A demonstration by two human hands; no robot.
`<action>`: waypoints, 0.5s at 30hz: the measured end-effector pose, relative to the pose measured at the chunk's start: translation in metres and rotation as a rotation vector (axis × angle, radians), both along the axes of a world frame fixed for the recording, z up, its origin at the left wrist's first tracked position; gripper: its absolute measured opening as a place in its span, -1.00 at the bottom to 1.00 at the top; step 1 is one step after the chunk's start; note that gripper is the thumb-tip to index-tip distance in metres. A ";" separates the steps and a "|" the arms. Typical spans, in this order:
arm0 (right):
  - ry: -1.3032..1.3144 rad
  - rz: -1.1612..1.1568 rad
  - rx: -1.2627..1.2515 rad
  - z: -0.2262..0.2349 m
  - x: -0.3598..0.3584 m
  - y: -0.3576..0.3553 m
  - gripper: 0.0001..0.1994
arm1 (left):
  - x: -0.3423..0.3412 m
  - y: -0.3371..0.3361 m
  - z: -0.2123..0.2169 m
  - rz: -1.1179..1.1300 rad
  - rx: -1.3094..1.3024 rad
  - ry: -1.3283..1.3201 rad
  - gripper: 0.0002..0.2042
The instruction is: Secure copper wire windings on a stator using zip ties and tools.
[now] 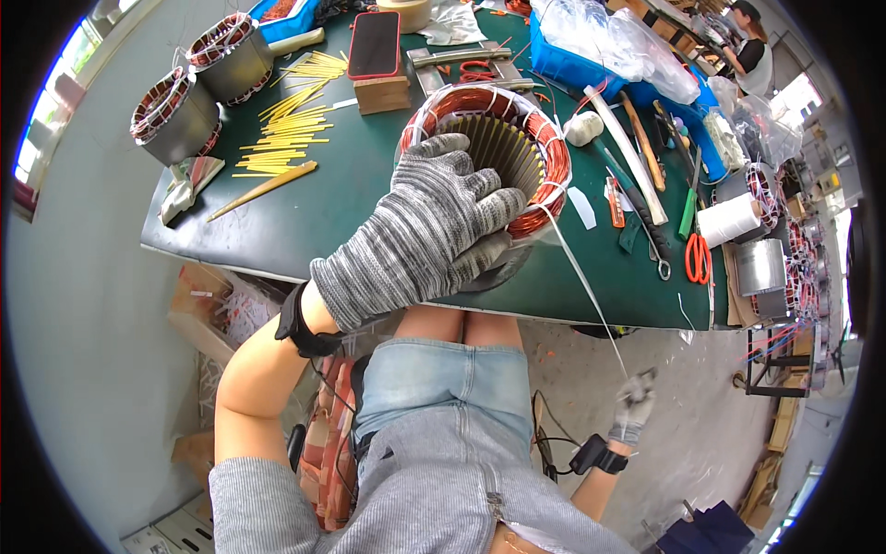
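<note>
My left hand [434, 222], in a grey knit glove, grips the near rim of a motor stator [489, 138] with copper windings, tilted up at the green table's front edge. A white lacing cord [581, 277] runs taut from the stator's right side down to my right hand [635, 406]. That hand, also gloved, is pulled back low beside my right hip and is closed on the cord's end.
Two more stators [175, 115] stand at the table's [305, 212] far left beside several yellow insulation sticks [286, 120]. A phone on a wooden block [377, 55], a blue bin [577, 60], orange scissors [699, 257], a cord spool [729, 220] and hand tools lie right. A person [752, 42] works beyond.
</note>
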State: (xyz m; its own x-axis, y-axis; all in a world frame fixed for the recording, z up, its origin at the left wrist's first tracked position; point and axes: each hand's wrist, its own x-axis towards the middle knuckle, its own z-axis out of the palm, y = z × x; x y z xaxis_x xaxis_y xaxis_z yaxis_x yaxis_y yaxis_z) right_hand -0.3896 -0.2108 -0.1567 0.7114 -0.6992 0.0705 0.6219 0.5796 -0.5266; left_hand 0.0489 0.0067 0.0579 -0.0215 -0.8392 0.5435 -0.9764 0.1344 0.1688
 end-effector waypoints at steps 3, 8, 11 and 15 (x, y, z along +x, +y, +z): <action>0.990 -0.594 -0.169 0.024 0.035 0.037 -0.72 | 0.000 0.001 -0.002 0.025 -0.008 -0.022 -0.63; 0.892 -0.601 -1.455 0.163 0.215 0.066 -0.78 | -0.003 -0.002 -0.005 0.028 0.019 0.043 -0.64; 0.826 -0.467 -1.481 0.192 0.277 0.087 -0.87 | -0.002 0.003 -0.003 0.055 0.043 0.064 -0.65; 0.386 0.347 -0.124 0.203 0.260 0.080 -0.99 | 0.000 0.003 -0.001 0.034 0.033 0.059 -0.69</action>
